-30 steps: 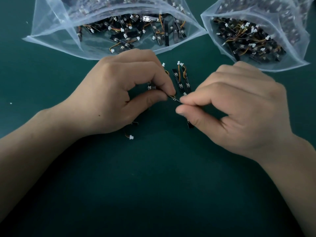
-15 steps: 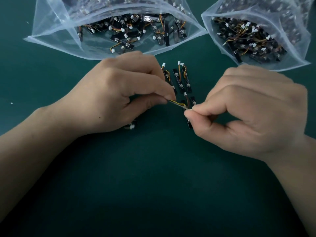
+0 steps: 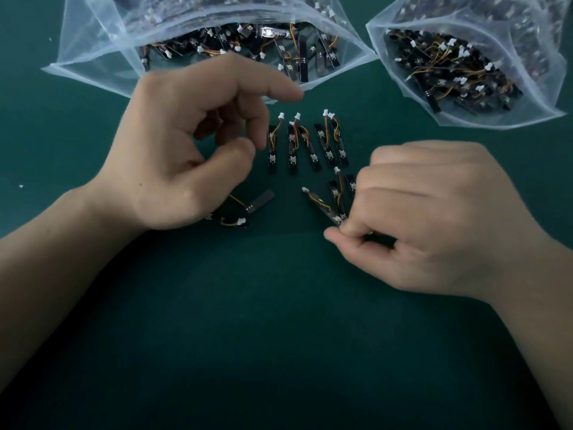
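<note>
The right hand (image 3: 434,218) pinches the near end of a wired strip (image 3: 325,209) between thumb and forefinger. The strip slants up to the left, just above the tabletop (image 3: 279,321). The left hand (image 3: 186,150) hovers released, its fingers loosely curled and holding nothing, beside a row (image 3: 293,150) of similar strips. Loose pieces (image 3: 260,200) lie under it. Two open bags (image 3: 102,57) of strips sit behind.

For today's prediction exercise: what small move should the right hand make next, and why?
Probably set the wired strip down beside the row of strips: the right hand pinches its end, the left hand holds nothing.
</note>
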### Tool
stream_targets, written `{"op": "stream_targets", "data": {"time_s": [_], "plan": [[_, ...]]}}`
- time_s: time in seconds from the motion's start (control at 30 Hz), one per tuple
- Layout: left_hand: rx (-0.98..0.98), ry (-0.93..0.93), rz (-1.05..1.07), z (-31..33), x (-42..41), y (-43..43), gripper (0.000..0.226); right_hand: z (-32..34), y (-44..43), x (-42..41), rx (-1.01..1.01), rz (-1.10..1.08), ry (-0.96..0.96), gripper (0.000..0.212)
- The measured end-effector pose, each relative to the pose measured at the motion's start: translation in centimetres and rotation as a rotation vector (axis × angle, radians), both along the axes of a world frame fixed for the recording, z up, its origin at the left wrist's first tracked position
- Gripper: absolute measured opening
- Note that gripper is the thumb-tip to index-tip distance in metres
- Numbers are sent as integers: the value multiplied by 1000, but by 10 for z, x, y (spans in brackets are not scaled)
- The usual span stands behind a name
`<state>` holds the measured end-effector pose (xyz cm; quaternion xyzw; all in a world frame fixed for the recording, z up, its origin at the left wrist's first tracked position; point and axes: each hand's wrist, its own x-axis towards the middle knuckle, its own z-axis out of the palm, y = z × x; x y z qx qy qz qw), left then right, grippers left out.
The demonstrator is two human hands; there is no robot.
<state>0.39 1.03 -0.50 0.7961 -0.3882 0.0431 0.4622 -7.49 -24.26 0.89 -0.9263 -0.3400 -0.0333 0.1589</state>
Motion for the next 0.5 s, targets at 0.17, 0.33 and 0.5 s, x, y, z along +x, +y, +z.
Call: {"op": "stream_targets", "data": {"time_s": [0.17,0.33,0.5], "plan": [[47,-36,18,5,-4,-5,48,0,-5,-7,146,-43,178,16],[75,-20,16,7,-4,-5,45,4,-15,3,154,29,-13,9],[104,-41,12,8,-3,-5,44,0,-14,5,63,69,19,8]]}}
